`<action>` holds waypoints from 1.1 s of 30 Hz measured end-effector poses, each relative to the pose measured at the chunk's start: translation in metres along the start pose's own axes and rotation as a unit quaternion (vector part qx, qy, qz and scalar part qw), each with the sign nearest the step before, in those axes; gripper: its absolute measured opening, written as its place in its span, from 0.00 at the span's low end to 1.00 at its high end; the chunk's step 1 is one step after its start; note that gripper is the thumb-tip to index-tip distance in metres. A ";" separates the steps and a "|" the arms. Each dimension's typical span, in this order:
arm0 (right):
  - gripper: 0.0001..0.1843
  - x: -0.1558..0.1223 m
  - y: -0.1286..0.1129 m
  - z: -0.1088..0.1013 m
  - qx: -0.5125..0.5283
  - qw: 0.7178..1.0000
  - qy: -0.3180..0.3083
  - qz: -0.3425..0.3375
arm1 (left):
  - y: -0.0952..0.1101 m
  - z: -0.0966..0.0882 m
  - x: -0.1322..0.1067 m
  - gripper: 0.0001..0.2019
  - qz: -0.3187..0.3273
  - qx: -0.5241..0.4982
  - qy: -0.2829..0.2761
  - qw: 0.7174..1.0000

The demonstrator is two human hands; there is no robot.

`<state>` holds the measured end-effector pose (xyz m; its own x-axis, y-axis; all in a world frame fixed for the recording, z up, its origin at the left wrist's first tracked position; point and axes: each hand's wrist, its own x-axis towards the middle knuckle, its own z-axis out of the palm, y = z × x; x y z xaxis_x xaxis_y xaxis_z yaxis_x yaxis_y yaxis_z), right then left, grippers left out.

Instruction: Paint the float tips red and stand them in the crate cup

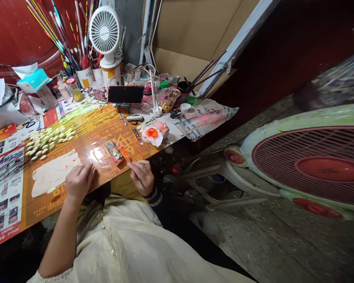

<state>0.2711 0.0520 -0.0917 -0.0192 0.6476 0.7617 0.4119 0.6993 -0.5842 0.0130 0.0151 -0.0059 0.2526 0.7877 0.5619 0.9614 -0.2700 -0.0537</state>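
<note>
From my remote seat, key relation is brush vs. block. R hand (142, 176) has the thin brush (125, 153) pinched btwn closed fingertips, handle end poking out below the palm. Brush's long axis slants away & to the left, orange tip right beside the R edge of the paint-spattered block (115, 152); can't tell if tip & block touch. Block lies on the tabletop btwn both hands, a bit beyond them, R hand nearer; its long axis runs roughly parallel w/ the brush. Orange paint (152, 133) sits on white tissue (157, 140) farther out from R hand, slightly to its right, so R is the nearer hand there too. L hand (79, 181) is half curled, palm down, at the near R corner of the pale cloth (54, 173); fingers hide whatever's under, so can't tell if it's got hold of anything.
</note>
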 end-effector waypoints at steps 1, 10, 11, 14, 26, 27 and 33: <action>0.24 0.000 0.000 0.000 0.000 1.000 0.006 0.000 | 0.000 0.000 0.000 0.08 0.003 0.002 0.001 1.000; 0.23 0.002 -0.002 0.000 -0.003 1.000 0.020 0.014 | 0.001 -0.001 0.003 0.07 0.018 0.009 0.013 1.000; 0.24 0.003 -0.002 0.000 -0.008 1.000 0.023 0.007 | 0.000 -0.001 0.003 0.07 0.020 0.010 0.015 1.000; 0.27 0.004 -0.004 -0.001 -0.019 0.999 0.040 -0.024 | 0.000 0.000 0.003 0.07 0.021 0.010 0.015 1.000; 0.26 -0.008 -0.021 0.003 0.018 0.990 -0.023 -0.135 | 0.003 0.002 -0.001 0.05 0.017 -0.006 0.026 1.000; 0.26 -0.010 -0.021 0.005 0.012 0.991 -0.029 -0.131 | 0.004 0.002 -0.001 0.05 0.016 -0.009 0.030 0.999; 0.27 -0.015 -0.022 0.013 -0.008 0.995 -0.028 -0.099 | 0.007 0.000 0.000 0.04 0.022 -0.010 0.042 0.999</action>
<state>0.2507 0.0305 -0.0941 -0.1509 0.5143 0.8442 0.4089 0.8100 -0.4204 0.0194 0.0135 -0.0062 0.2838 0.7260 0.6264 0.9468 -0.3156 -0.0632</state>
